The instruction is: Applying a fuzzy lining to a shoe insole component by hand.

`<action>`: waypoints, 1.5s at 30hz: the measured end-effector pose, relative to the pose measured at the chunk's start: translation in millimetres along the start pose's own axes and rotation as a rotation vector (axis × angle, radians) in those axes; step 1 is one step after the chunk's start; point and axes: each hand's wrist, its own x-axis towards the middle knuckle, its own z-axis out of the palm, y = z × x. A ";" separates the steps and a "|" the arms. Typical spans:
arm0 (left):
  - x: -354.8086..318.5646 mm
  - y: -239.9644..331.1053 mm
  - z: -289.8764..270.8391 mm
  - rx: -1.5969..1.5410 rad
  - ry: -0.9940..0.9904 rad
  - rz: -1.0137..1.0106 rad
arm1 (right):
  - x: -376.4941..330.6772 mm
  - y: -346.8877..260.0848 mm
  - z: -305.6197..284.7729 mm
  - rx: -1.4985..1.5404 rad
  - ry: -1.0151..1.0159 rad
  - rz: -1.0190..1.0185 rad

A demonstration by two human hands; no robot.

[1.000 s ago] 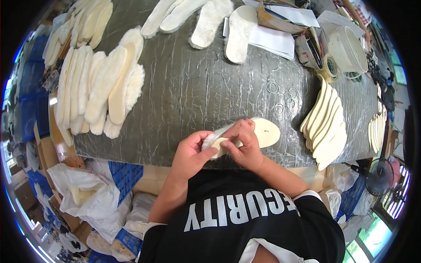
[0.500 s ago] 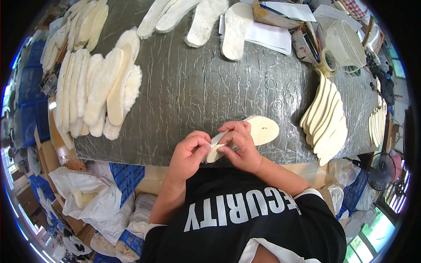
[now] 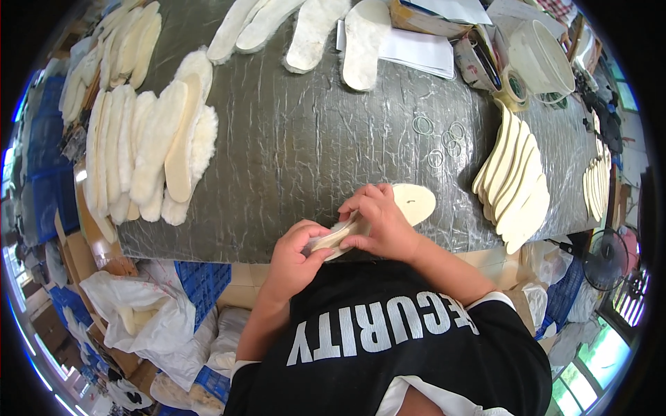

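Observation:
A cream insole (image 3: 416, 203) lies at the table's near edge, its rounded right end flat on the table with a small dark mark on it. Over its middle, my right hand (image 3: 383, 223) pinches the insole between thumb and fingers. My left hand (image 3: 295, 260) is closed on the other end, thumb against fingertips. Between the two hands the pale material is tilted up, showing thin layered edges and a little white fleece. The fingers hide part of it, so I cannot tell whether the layers are joined.
Fleecy insoles (image 3: 156, 142) are piled at the left, and more fleece insoles (image 3: 312, 35) lie along the far side. A fanned stack of cream insoles (image 3: 513, 177) sits at the right. Rubber bands (image 3: 451, 142), papers (image 3: 420, 52) and a clear plastic tub (image 3: 541, 59) are beyond.
The layered edges between my hands show more than before. My left hand has shifted slightly, still pinching. The whole view has moved a little.

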 end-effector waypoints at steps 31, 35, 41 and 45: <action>7.1 0.4 -2.6 0.672 0.012 0.312 | -7.5 -6.4 -4.0 -0.403 -0.075 -0.132; 5.2 -8.3 -0.1 0.675 0.130 0.463 | -13.8 2.8 -20.4 -0.445 -0.189 0.095; 7.3 -20.2 1.4 0.594 0.175 0.554 | -19.3 3.6 -21.5 -0.389 -0.125 0.082; 5.5 -24.7 1.9 0.558 0.196 0.577 | -21.8 3.7 -16.7 -0.395 -0.024 -0.022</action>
